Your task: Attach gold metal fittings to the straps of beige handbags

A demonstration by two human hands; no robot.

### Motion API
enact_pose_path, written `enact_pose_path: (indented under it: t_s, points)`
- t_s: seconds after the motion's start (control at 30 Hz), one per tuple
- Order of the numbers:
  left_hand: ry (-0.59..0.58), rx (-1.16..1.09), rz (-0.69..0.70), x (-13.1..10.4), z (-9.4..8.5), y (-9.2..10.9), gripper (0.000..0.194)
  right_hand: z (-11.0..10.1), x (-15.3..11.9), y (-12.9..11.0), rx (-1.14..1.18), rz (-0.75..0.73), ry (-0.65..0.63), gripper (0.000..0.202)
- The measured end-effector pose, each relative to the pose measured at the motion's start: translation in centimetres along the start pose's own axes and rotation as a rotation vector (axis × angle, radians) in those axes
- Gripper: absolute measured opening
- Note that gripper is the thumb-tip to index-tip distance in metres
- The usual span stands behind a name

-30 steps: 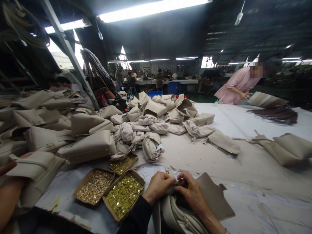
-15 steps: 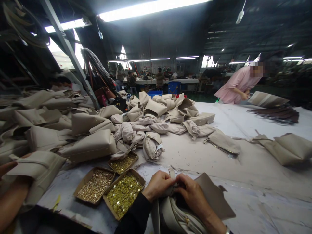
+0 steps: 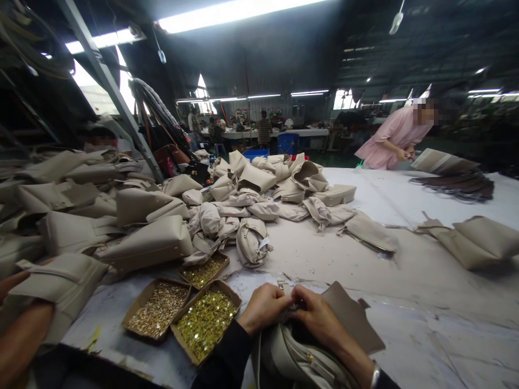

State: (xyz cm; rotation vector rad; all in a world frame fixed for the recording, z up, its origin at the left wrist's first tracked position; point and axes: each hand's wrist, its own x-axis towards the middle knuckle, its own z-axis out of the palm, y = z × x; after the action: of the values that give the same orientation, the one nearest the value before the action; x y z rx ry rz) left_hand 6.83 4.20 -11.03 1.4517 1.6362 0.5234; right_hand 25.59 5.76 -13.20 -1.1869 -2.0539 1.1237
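At the bottom centre lies a beige bag [image 3: 300, 359] with a curved zipper and a stiff brown-grey flap [image 3: 352, 319] spread out to its right. My left hand [image 3: 265, 307] pinches a small strap [image 3: 285, 287] at the bag's top. Against it, my right hand [image 3: 318, 313] is closed with thumb and fingers on the same spot, and the fingertips of both hands meet. Whatever lies between the fingertips is mostly hidden. Left of my hands are cardboard trays of small metal pieces, one yellow-gold [image 3: 206, 324], one rose-gold [image 3: 156, 310], and a smaller one [image 3: 206, 270] behind.
Beige bags [image 3: 146, 243] are heaped across the left and centre of the table [image 3: 300, 254]. Another person's arms [image 3: 28, 329] reach into a bag at far left. A person in pink [image 3: 395, 135] bends over the far side, near stacked dark pieces [image 3: 458, 183].
The view has shifted slightly. The flap on the right has moved a little left and up. My hands keep nearly the same grip on the strap.
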Motion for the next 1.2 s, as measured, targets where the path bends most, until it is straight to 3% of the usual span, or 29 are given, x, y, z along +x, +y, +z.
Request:
enact_pose_path:
  t_s: [0.17,0.4,0.7,0.87,0.97,1.1,1.2]
  points:
    - [-0.007,-0.082,-0.023,0.2,0.4,-1.1,0.043,0.2,0.1,-1.0,-0.227,0.012,0.003,0.024]
    - [-0.121,-0.225,-0.005,-0.9,-0.4,-2.7,0.030,0.4,1.6,-1.7,-0.257,0.029,-0.066,0.024]
    - [0.041,-0.254,-0.020,-1.1,0.6,-3.5,0.027,1.3,2.4,-2.5,-0.267,0.045,-0.065,0.023]
    - [0.103,-0.419,-0.023,-1.5,0.0,-4.0,0.026,-0.1,0.6,-4.3,-0.219,0.000,-0.022,0.028]
    - [0.127,-0.430,-0.037,-1.6,-0.4,-4.1,0.027,-1.1,-0.6,-4.9,-0.221,0.013,-0.176,0.022]
    - [0.144,-0.405,-0.034,-1.5,-0.5,-3.6,0.026,-0.7,-0.4,-3.9,-0.041,0.119,-0.471,0.047]
    - [0.139,-0.394,-0.048,-1.5,-0.6,-3.3,0.026,0.0,0.5,-2.9,0.143,0.131,-0.566,0.056]
